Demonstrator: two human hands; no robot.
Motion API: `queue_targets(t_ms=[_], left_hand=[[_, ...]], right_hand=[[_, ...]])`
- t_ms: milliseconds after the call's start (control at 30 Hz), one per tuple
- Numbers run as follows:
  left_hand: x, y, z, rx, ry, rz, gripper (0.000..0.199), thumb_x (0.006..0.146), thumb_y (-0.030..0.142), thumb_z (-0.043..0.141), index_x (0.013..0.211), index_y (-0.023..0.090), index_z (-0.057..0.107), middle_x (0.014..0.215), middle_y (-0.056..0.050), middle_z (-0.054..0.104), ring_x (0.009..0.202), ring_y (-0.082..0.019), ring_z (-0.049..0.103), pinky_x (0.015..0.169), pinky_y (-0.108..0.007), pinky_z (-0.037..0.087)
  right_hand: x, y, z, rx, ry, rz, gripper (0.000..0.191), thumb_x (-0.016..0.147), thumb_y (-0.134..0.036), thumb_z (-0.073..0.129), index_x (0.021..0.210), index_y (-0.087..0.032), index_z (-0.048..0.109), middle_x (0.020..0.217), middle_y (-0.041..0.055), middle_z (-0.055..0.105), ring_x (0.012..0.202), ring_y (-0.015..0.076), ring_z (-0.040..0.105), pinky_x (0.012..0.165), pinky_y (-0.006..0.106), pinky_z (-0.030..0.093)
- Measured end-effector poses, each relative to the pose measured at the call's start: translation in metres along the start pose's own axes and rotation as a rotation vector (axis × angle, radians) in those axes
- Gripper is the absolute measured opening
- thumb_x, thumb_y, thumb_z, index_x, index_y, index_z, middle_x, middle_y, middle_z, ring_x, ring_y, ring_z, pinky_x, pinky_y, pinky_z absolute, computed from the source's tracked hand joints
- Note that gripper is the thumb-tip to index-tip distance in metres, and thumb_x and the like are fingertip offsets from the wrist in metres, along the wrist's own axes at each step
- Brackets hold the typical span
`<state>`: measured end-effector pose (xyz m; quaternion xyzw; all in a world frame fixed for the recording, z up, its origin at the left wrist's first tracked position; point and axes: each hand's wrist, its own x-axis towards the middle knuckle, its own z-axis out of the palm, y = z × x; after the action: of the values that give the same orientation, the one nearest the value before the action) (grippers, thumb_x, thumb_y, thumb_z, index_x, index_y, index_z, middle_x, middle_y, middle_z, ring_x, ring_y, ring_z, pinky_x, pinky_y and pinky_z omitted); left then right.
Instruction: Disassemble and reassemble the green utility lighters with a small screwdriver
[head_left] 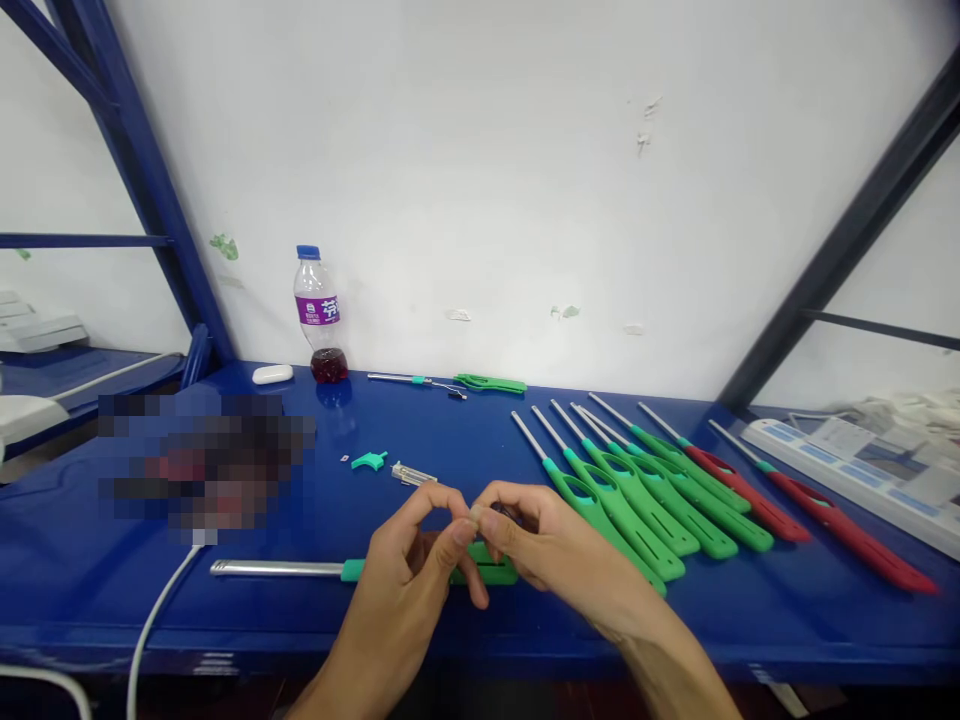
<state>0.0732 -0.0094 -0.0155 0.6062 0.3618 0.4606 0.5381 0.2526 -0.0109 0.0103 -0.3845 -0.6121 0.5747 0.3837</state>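
My left hand (401,585) and my right hand (559,548) meet fingertip to fingertip, each in a pinch. Whatever is between the fingers is too small to make out; a bit of something dark shows under my right fingers. Below them lies a long-nosed lighter with a green handle (495,572), partly covered by my hands. Its metal tube (277,568) points left. Just beyond my hands are a teal trigger piece (370,461) and a clear, narrow plastic part (412,474).
Several green lighters (622,500) and two red ones (847,530) lie slanted at right, beside a white power strip (855,480). Along the wall stand a bottle (319,315), a white case (272,374), a loose tube (394,379) and a green shell (491,384). A white cable (154,610) runs left.
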Motion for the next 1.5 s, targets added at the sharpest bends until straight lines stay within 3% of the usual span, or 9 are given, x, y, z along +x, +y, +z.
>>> queue_targets(t_ms=[133, 233, 367, 433, 567, 667, 867, 1133, 1500], left_hand=[[0.004, 0.003, -0.007, -0.007, 0.022, -0.005, 0.044, 0.098, 0.065, 0.059, 0.093, 0.021, 0.057, 0.073, -0.001, 0.073, 0.039, -0.005, 0.045, 0.036, -0.014, 0.029], [0.007, 0.009, -0.011, -0.002, 0.11, 0.027, 0.04, 0.094, 0.059, 0.068, 0.089, 0.02, 0.061, 0.091, -0.004, 0.075, 0.052, -0.009, 0.064, 0.034, -0.014, 0.034], [0.006, 0.014, -0.008, 0.011, 0.131, 0.044, 0.035, 0.092, 0.052, 0.073, 0.085, 0.019, 0.066, 0.072, 0.0, 0.074, 0.036, -0.004, 0.048, 0.035, -0.014, 0.038], [0.004, 0.011, -0.006, 0.042, 0.11, 0.052, 0.028, 0.092, 0.047, 0.074, 0.089, 0.02, 0.071, 0.067, 0.001, 0.075, 0.038, -0.005, 0.049, 0.037, -0.015, 0.038], [0.001, -0.001, -0.004, 0.174, 0.07, 0.136, 0.015, 0.097, 0.037, 0.069, 0.103, 0.029, 0.08, 0.084, 0.002, 0.081, 0.07, -0.013, 0.075, 0.059, -0.018, 0.055], [-0.001, -0.009, -0.004, 0.318, 0.044, 0.21, 0.015, 0.099, 0.033, 0.068, 0.101, 0.033, 0.082, 0.094, 0.004, 0.082, 0.083, -0.014, 0.077, 0.069, -0.02, 0.056], [-0.005, -0.005, 0.003, 0.411, -0.025, 0.338, 0.019, 0.099, 0.026, 0.068, 0.099, 0.037, 0.084, 0.093, 0.008, 0.081, 0.078, -0.01, 0.074, 0.058, -0.019, 0.049], [-0.007, -0.004, 0.003, 0.414, -0.046, 0.322, 0.021, 0.097, 0.024, 0.07, 0.103, 0.038, 0.084, 0.09, 0.008, 0.081, 0.078, -0.01, 0.073, 0.063, -0.02, 0.051], [-0.009, -0.002, 0.008, 0.396, -0.017, 0.348, 0.022, 0.095, 0.019, 0.071, 0.101, 0.037, 0.084, 0.081, 0.008, 0.077, 0.068, -0.009, 0.069, 0.057, -0.019, 0.049]], right_hand=[[-0.001, -0.001, -0.002, 0.08, 0.022, 0.015, 0.052, 0.1, -0.07, 0.064, 0.094, -0.018, 0.065, 0.075, -0.005, 0.048, 0.051, 0.0062, 0.024, 0.044, 0.022, 0.016], [-0.005, -0.007, -0.004, 0.21, 0.169, -0.072, 0.047, 0.101, -0.065, 0.066, 0.091, -0.019, 0.065, 0.072, -0.0059, 0.042, 0.051, 0.0069, 0.019, 0.044, 0.023, 0.013], [-0.012, -0.023, -0.002, 0.489, 0.348, -0.279, 0.049, 0.098, -0.051, 0.074, 0.07, -0.02, 0.049, 0.064, -0.0068, 0.03, 0.052, 0.01, 0.014, 0.045, 0.024, 0.016], [-0.017, -0.029, 0.002, 0.614, 0.383, -0.374, 0.053, 0.097, -0.044, 0.075, 0.064, -0.021, 0.041, 0.061, -0.0073, 0.025, 0.051, 0.011, 0.011, 0.044, 0.024, 0.019], [-0.027, -0.033, 0.008, 0.813, 0.37, -0.498, 0.06, 0.096, -0.032, 0.072, 0.06, -0.022, 0.026, 0.056, -0.0086, 0.02, 0.048, 0.01, 0.01, 0.044, 0.026, 0.021], [-0.03, -0.03, 0.01, 0.914, 0.325, -0.584, 0.06, 0.102, -0.027, 0.064, 0.06, -0.022, 0.022, 0.053, -0.0089, 0.018, 0.047, 0.01, 0.011, 0.045, 0.027, 0.023], [-0.027, -0.028, 0.013, 0.891, 0.33, -0.663, 0.061, 0.106, -0.03, 0.058, 0.059, -0.022, 0.02, 0.053, -0.0082, 0.017, 0.046, 0.0106, 0.012, 0.046, 0.028, 0.024], [-0.029, -0.031, 0.018, 0.755, 0.321, -0.71, 0.064, 0.109, -0.036, 0.055, 0.058, -0.022, 0.019, 0.052, -0.0078, 0.014, 0.046, 0.0109, 0.01, 0.046, 0.03, 0.021], [-0.027, -0.031, 0.021, 0.743, 0.247, -0.684, 0.065, 0.11, -0.036, 0.053, 0.057, -0.021, 0.02, 0.052, -0.0081, 0.016, 0.045, 0.0102, 0.01, 0.045, 0.03, 0.019]])
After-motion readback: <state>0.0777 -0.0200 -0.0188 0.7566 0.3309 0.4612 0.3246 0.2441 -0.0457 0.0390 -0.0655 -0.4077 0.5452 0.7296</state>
